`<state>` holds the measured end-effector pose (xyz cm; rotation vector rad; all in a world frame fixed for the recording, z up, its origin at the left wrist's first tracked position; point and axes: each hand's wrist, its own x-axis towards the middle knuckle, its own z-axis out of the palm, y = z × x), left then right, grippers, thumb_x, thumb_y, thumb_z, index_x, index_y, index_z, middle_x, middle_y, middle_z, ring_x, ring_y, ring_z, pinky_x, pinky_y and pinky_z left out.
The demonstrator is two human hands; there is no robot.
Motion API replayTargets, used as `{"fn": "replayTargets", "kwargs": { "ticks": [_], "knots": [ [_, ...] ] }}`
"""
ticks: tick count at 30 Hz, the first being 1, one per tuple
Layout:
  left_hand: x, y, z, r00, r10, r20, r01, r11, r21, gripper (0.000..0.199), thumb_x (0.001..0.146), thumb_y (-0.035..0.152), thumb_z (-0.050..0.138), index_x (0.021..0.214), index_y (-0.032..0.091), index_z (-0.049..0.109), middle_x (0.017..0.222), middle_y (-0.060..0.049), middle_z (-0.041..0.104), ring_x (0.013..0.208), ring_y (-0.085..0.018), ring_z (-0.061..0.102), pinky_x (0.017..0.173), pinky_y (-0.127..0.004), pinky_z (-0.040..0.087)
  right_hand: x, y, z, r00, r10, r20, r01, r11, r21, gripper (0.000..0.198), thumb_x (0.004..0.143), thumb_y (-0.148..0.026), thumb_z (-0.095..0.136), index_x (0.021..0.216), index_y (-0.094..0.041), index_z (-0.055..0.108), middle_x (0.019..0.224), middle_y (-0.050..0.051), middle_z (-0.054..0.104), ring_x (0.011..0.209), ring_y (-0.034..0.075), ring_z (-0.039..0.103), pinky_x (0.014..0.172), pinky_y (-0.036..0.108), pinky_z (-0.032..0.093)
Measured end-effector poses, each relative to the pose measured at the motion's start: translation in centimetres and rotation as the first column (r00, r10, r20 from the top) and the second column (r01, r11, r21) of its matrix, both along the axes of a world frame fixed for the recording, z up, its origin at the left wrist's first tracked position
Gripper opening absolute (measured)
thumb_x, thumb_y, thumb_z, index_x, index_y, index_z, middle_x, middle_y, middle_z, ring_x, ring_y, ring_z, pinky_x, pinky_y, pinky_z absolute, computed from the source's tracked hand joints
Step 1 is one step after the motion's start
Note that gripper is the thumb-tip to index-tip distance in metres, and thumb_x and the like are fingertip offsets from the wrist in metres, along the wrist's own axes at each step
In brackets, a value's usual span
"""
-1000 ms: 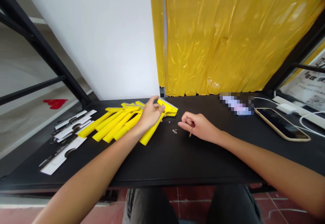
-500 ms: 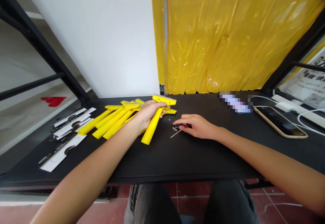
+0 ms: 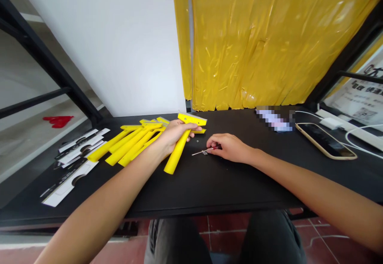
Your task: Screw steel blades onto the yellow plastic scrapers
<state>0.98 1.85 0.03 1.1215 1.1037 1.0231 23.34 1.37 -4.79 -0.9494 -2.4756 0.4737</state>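
My left hand (image 3: 177, 133) is closed around the neck of a yellow scraper (image 3: 174, 156), whose wide head with a metal edge points away from me. In my right hand (image 3: 227, 147) is a screwdriver (image 3: 200, 152) with a thin metal shaft and a dark red handle, mostly hidden by the fingers. The shaft points left, low over the table, beside a small cluster of metal hardware (image 3: 205, 152). One tiny nut or washer (image 3: 197, 141) lies apart from that cluster. Left of my left hand, several more yellow scrapers (image 3: 128, 146) lie side by side, partly covered by my forearm.
Black-and-white cardboard sleeves (image 3: 70, 184) lie on the left of the black table (image 3: 239, 192). To the right are a phone (image 3: 326, 141), a blurred-out flat item (image 3: 273, 119), white cables and a power strip (image 3: 347, 126). A white panel and yellow plastic sheeting stand behind.
My right hand's fingers have curled in around the screwdriver, and its shaft has swung to point more level leftward. My left hand still holds the scraper. The view has shifted slightly.
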Motion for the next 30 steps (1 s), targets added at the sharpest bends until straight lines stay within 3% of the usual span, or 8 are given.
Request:
{"fn": "replayTargets", "kwargs": {
  "ticks": [9, 15, 18, 22, 26, 30],
  "knots": [
    [-0.1, 0.2, -0.3, 0.998, -0.037, -0.043, 0.039, 0.999, 0.036, 0.020, 0.076, 0.019, 0.078, 0.088, 0.004, 0.073, 0.098, -0.019, 0.076, 0.055, -0.008, 0.057, 0.047, -0.021, 0.043, 1.0, 0.1, 1.1, 0.992, -0.031, 0.126, 0.025, 0.998, 0.049, 0.009, 0.090, -0.022, 0.065, 0.092, -0.025, 0.074, 0.093, 0.001, 0.073, 0.083, 0.016, 0.066, 0.074, 0.028, 0.045],
    [0.0, 0.0, -0.6, 0.994, -0.054, -0.094, 0.059, 0.997, 0.058, 0.023, 0.074, 0.024, 0.079, 0.087, 0.005, 0.074, 0.100, -0.020, 0.075, 0.057, -0.009, 0.058, 0.047, -0.021, 0.042, 1.4, -0.4, 1.6, 0.975, -0.031, 0.218, 0.005, 0.993, 0.119, 0.016, 0.087, -0.011, 0.061, 0.090, -0.024, 0.071, 0.091, 0.001, 0.072, 0.080, 0.016, 0.065, 0.065, 0.028, 0.041],
    [0.0, 0.0, -0.6, 0.992, -0.066, -0.112, 0.074, 0.995, 0.071, 0.025, 0.074, 0.026, 0.080, 0.088, 0.005, 0.074, 0.101, -0.020, 0.075, 0.057, -0.009, 0.057, 0.048, -0.022, 0.042, 1.5, -0.5, 1.7, 0.991, -0.005, 0.137, -0.007, 0.996, 0.090, 0.016, 0.085, -0.011, 0.063, 0.092, -0.023, 0.069, 0.090, -0.001, 0.072, 0.078, 0.015, 0.065, 0.066, 0.027, 0.043],
    [0.1, -0.3, -0.1, 0.991, -0.077, -0.110, 0.083, 0.995, 0.049, 0.024, 0.073, 0.026, 0.080, 0.086, 0.006, 0.075, 0.088, -0.015, 0.074, 0.056, -0.009, 0.055, 0.048, -0.022, 0.040, 1.5, -0.7, 2.4, 0.992, 0.045, -0.114, -0.038, 0.997, 0.066, 0.009, 0.089, -0.019, 0.065, 0.096, -0.023, 0.070, 0.089, -0.001, 0.074, 0.075, 0.012, 0.066, 0.069, 0.024, 0.047],
    [0.4, -1.2, 0.5, 0.982, -0.160, -0.098, 0.154, 0.986, -0.066, 0.021, 0.077, 0.028, 0.078, 0.073, 0.008, 0.073, 0.055, -0.004, 0.060, 0.049, -0.008, 0.048, 0.049, -0.022, 0.037, 1.6, -1.1, 3.1, 0.957, 0.050, -0.286, -0.013, 0.991, 0.130, 0.011, 0.090, -0.019, 0.066, 0.100, -0.023, 0.070, 0.092, -0.001, 0.075, 0.074, 0.012, 0.067, 0.068, 0.023, 0.049],
    [0.8, -1.8, 0.6, 0.971, -0.221, -0.089, 0.216, 0.974, -0.062, 0.024, 0.077, 0.025, 0.077, 0.061, 0.012, 0.064, 0.056, -0.002, 0.056, 0.050, -0.007, 0.047, 0.050, -0.022, 0.036, 1.7, -1.2, 3.0, 0.947, 0.038, -0.320, 0.038, 0.973, 0.228, 0.018, 0.093, -0.018, 0.062, 0.107, -0.024, 0.070, 0.100, 0.001, 0.076, 0.079, 0.013, 0.069, 0.071, 0.025, 0.052]
  ]
}}
